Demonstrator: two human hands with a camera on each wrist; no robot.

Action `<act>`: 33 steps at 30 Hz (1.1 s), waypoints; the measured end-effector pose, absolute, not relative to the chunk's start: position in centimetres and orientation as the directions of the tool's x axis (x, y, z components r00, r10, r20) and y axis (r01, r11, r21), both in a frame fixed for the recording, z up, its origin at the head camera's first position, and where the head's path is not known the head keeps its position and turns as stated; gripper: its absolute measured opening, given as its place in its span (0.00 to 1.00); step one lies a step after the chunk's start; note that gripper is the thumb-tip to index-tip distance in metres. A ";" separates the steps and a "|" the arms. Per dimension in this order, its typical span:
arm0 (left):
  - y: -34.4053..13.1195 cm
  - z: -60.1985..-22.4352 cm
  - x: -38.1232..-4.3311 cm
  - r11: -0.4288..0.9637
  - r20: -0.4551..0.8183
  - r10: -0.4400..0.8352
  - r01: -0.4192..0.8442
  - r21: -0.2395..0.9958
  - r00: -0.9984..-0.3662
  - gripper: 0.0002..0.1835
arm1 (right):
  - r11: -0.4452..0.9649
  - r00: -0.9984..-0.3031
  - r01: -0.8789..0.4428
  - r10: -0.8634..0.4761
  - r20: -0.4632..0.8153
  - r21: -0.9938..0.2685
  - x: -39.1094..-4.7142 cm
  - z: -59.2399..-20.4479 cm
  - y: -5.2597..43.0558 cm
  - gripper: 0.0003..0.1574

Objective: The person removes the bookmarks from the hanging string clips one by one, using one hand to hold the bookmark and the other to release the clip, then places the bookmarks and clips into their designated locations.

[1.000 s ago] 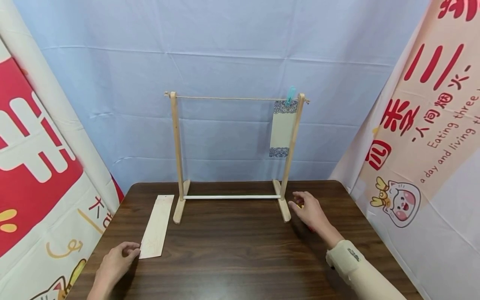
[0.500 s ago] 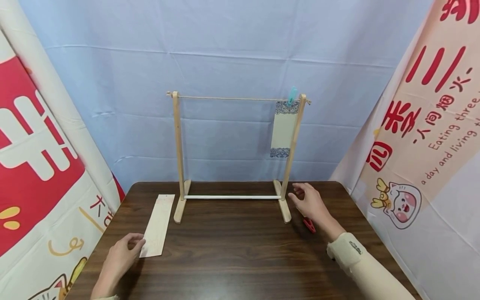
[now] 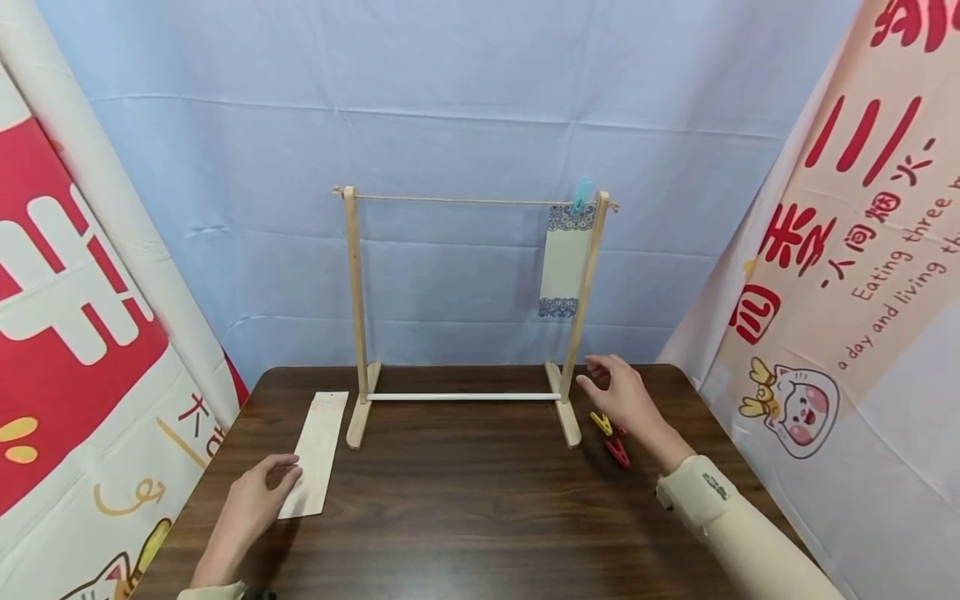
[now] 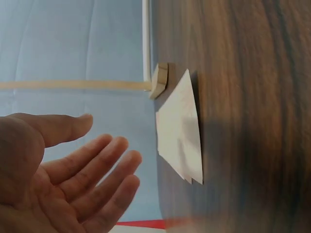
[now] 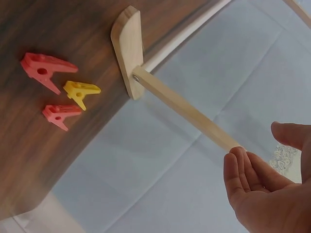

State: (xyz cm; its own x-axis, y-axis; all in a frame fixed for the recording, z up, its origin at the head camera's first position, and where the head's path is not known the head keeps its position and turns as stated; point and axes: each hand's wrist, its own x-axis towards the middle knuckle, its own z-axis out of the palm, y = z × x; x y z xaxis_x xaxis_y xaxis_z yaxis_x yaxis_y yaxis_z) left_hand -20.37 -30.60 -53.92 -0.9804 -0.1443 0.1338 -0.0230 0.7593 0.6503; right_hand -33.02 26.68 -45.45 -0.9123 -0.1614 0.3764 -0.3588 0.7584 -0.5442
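Observation:
My left hand (image 3: 255,504) is relaxed, thumb apart from the fingers, beside the pale rectangular cards (image 3: 318,450) lying on the table's left. It overlaps their near left edge in the head view; the left wrist view shows nothing in its grasp and offset corners on the cards (image 4: 177,133). To the right, my right hand (image 3: 624,398) hovers by the rack's right post (image 3: 584,292), fingers loosely bent around nothing. Below it lie a yellow clip (image 5: 80,93), a larger red clip (image 5: 46,70) and a smaller red clip (image 5: 60,115).
A wooden rack with a white lower bar (image 3: 465,397) stands at the table's back. Along its top runs a string (image 3: 457,199). A light-blue clothespin (image 3: 582,197) holds a patterned-edge card (image 3: 565,265) there. A blue cloth (image 3: 465,100) hangs behind the dark wooden table (image 3: 465,500).
My left hand has moved right and up, from the cards' edge to overlapping them. My right hand has risen slightly away from the clips, so the yellow and red ones now show.

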 end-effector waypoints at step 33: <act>-25.7 -52.3 -23.5 0.699 0.377 -0.068 0.226 0.679 -0.924 0.19 | 0.745 -0.850 -0.447 -0.182 0.494 -0.495 -33.4 -41.3 26.4 0.27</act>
